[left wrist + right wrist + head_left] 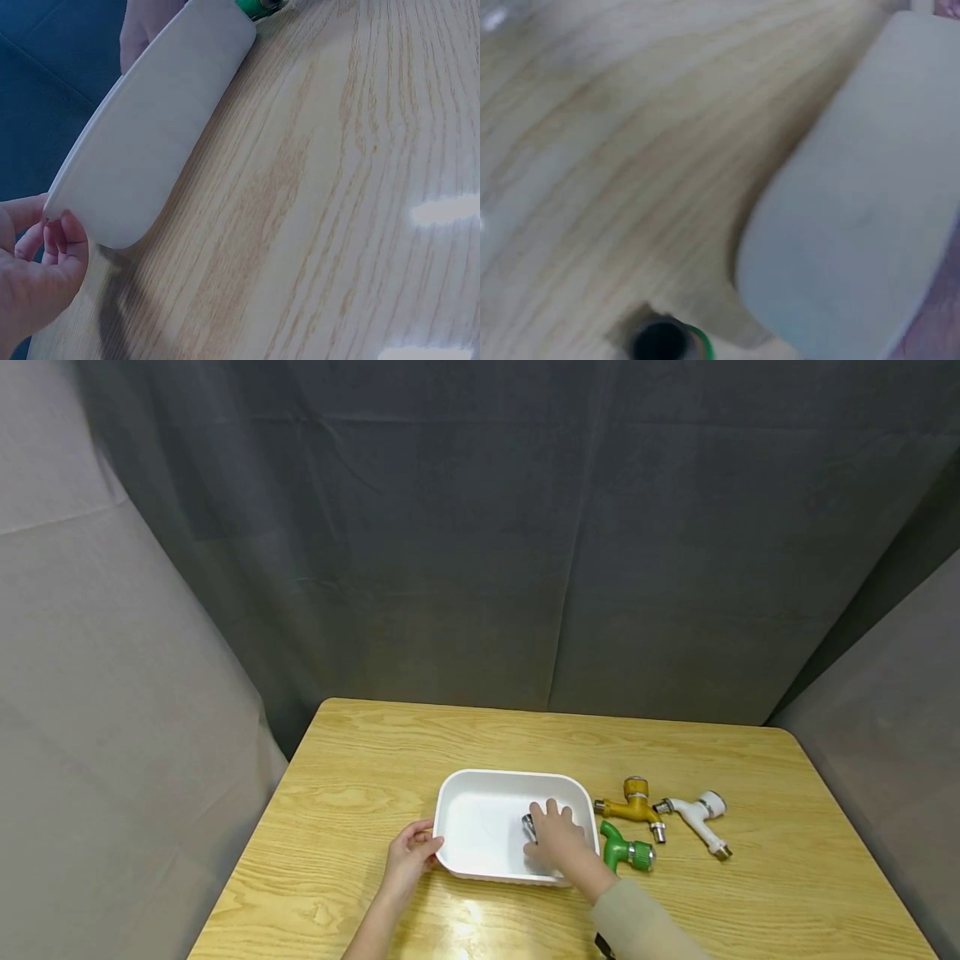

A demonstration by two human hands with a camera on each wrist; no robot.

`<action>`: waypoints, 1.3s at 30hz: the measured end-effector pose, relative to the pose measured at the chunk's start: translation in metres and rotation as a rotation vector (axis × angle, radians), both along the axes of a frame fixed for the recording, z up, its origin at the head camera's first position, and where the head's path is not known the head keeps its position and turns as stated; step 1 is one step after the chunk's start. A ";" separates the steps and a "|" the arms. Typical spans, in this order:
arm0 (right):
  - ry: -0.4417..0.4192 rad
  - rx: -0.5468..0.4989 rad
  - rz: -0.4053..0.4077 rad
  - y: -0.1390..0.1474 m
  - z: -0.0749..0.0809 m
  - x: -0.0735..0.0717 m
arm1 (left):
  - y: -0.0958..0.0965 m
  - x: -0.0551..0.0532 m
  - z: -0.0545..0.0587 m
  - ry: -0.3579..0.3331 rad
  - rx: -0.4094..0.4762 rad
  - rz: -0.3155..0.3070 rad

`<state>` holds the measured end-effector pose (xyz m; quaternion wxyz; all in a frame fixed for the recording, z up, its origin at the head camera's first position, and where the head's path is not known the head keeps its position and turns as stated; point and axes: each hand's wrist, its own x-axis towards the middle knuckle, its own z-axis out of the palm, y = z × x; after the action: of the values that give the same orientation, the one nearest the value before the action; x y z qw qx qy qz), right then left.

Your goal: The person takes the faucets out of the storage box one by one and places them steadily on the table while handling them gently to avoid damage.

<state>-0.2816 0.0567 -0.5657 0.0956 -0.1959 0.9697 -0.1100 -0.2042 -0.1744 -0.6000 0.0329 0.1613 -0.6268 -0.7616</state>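
A white plastic tray [480,827] sits on the table in the head view. My left hand [408,858] pinches its left rim between thumb and fingers; the left wrist view shows this grip on the tray's corner [142,142]. Inside the tray at the right, my right hand [558,842] reaches down with bent fingers over a silvery metal piece [529,827], which looks like the end of a tap. Most of that piece is hidden under the hand. In the right wrist view only the tray's outer wall [855,202] and a little of the hand show.
To the tray's right lie a yellow tap [633,810], a white tap [697,816] and a green tap [626,850], the green one close to the tray's wall. A small black item [603,945] shows by the right sleeve. Grey cloth [450,568] hangs behind the wooden table [360,752].
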 end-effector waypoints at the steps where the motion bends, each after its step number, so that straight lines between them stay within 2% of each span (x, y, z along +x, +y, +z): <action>1: 0.012 -0.007 0.005 0.000 0.003 -0.001 | 0.000 0.000 0.001 -0.001 0.002 0.000; 9: 0.154 -0.065 0.036 0.011 0.031 -0.006 | 0.001 0.001 0.000 -0.003 -0.014 0.011; 14: 0.161 -0.076 0.000 0.025 0.047 -0.008 | 0.001 0.002 0.003 0.007 -0.018 0.006; 20: 0.167 -0.099 -0.040 0.048 0.058 -0.014 | 0.000 0.002 0.003 -0.005 -0.007 -0.002; 26: 0.197 -0.116 -0.070 0.075 0.059 -0.017 | -0.001 -0.001 0.002 -0.013 -0.007 0.005; 30: 0.205 -0.137 -0.109 0.094 0.056 -0.019 | 0.000 0.000 0.001 0.010 -0.023 0.015; 39: 0.090 -0.125 -0.184 0.135 0.052 -0.019 | 0.000 0.001 0.001 0.018 -0.014 0.006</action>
<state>-0.3007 0.1912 -0.5138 0.0289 -0.1164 0.9782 -0.1695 -0.2031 -0.1746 -0.5986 0.0422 0.1559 -0.6315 -0.7584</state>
